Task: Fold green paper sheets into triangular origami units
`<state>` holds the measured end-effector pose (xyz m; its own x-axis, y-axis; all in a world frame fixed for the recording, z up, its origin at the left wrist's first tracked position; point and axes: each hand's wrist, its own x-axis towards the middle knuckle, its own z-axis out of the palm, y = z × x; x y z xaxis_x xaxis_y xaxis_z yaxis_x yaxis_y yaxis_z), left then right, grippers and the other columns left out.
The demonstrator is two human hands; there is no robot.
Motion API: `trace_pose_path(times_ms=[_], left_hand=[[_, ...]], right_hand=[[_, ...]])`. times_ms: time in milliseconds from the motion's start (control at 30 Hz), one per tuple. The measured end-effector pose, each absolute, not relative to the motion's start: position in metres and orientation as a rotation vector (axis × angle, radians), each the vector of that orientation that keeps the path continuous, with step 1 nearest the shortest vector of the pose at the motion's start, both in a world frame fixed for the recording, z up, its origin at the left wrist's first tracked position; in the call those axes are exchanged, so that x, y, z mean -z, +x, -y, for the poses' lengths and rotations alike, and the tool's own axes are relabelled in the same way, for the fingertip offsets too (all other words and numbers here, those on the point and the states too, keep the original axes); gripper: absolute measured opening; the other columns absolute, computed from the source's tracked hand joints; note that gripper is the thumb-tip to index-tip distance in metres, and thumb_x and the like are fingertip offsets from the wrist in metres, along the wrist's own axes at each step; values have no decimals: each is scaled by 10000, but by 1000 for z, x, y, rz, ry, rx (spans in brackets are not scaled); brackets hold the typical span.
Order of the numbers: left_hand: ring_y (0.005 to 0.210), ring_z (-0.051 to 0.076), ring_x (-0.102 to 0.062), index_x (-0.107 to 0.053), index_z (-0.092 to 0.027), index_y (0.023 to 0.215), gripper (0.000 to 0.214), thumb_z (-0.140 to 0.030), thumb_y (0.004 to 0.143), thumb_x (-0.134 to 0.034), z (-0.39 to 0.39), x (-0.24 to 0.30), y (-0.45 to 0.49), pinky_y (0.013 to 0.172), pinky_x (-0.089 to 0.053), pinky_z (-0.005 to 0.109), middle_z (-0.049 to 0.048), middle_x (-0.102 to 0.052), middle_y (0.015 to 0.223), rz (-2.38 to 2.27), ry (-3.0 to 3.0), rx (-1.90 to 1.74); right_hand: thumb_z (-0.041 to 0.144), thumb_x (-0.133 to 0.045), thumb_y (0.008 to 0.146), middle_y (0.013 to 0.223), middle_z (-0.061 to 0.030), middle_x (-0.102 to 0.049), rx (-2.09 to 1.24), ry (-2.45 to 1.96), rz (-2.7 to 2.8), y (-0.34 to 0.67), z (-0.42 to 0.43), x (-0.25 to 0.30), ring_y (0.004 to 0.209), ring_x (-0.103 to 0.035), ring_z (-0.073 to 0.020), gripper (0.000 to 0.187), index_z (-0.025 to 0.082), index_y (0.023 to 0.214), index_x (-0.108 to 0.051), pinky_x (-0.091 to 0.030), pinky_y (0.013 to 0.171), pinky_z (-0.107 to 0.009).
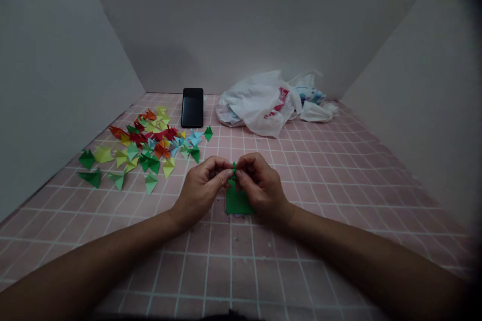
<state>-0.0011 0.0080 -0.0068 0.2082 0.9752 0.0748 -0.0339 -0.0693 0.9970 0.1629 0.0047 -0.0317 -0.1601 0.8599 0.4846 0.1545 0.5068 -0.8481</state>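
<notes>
Between my two hands is a small folded piece of green paper (pixel 234 166), mostly hidden by the fingers. My left hand (pixel 203 180) pinches its left side between thumb and forefinger. On the other side my right hand (pixel 261 183) pinches it in the same way, with the fingertips almost meeting. Right below lies a stack of square paper with a green sheet (pixel 239 202) on top, partly covered by my right hand. Off to the left, a pile of small folded paper cranes (pixel 150 135) in red, orange, yellow, green and light blue spreads over the cloth.
A black phone (pixel 192 108) stands at the back, behind the cranes. White plastic bags (pixel 259 103), one with red print, lie crumpled at the back right. Pale walls enclose the pink gridded table surface (pixel 331 180) on three sides.
</notes>
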Motion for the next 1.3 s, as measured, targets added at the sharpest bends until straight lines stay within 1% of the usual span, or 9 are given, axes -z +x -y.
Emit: trace_pose_path(times_ms=[200,367,500,600,767,933,1067,1167,1300], left_hand=[[685,116,-643,-688,-156,875,206,-328,788,-760,-9,6,-1,631,-561,229,5,-679,804,-1013,1318,-1088],[657,112,-639,-678,-158,864,222,-353,792,-754,-10,5,-1,627,-561,239,1,-668,790,-993,1283,-1070],[678,116,-650,-686,-157,871,208,-342,795,-746,-11,4,-2,653,-561,243,6,-686,804,-961,1302,-1046],[710,127,-670,-687,-156,886,201,-306,770,-755,-11,4,-2,682,-562,249,9,-703,815,-954,1301,-1029],[681,122,-643,-696,-156,849,139,-262,765,-724,-11,5,-3,646,-516,235,6,-696,766,-1029,1365,-1031],[669,129,-629,-697,-155,855,162,-300,783,-710,-9,4,-4,626,-503,241,10,-690,763,-1029,1350,-1005],[650,126,-623,-693,-159,848,187,-333,789,-726,-9,4,-4,625,-507,241,5,-682,739,-969,1290,-983],[653,120,-617,-696,-157,848,203,-344,784,-745,-8,6,-5,631,-510,236,6,-681,744,-935,1246,-974],[664,118,-625,-694,-157,851,209,-350,795,-749,-8,6,-5,636,-521,232,6,-680,754,-900,1214,-973]], right_hand=[[147,-544,920,768,28,-542,-842,-887,1624,163,-5,31,611,-538,-111,94,226,965,-520,-440,558,-252],[152,-573,899,796,10,-589,-876,-901,1635,164,-6,31,646,-577,-122,101,218,971,-544,-458,573,-257],[172,-578,895,748,23,-579,-930,-934,1569,164,-7,29,613,-557,-115,58,211,930,-552,-437,550,-249],[190,-582,892,734,28,-574,-975,-952,1529,163,-7,29,602,-550,-113,49,210,917,-547,-428,544,-246],[157,-564,887,754,21,-574,-885,-925,1617,163,-5,29,630,-549,-114,63,212,918,-558,-434,569,-249],[117,-548,890,836,1,-620,-812,-843,1674,164,-3,29,659,-572,-110,116,212,931,-602,-458,594,-252],[116,-548,883,761,17,-607,-812,-871,1677,165,-3,28,630,-570,-113,111,213,881,-602,-455,583,-253],[102,-539,866,715,27,-592,-751,-860,1726,166,-3,27,609,-550,-110,125,211,838,-593,-438,573,-251],[89,-535,861,715,32,-585,-738,-843,1720,167,-3,28,602,-540,-105,135,211,851,-593,-435,571,-251]])
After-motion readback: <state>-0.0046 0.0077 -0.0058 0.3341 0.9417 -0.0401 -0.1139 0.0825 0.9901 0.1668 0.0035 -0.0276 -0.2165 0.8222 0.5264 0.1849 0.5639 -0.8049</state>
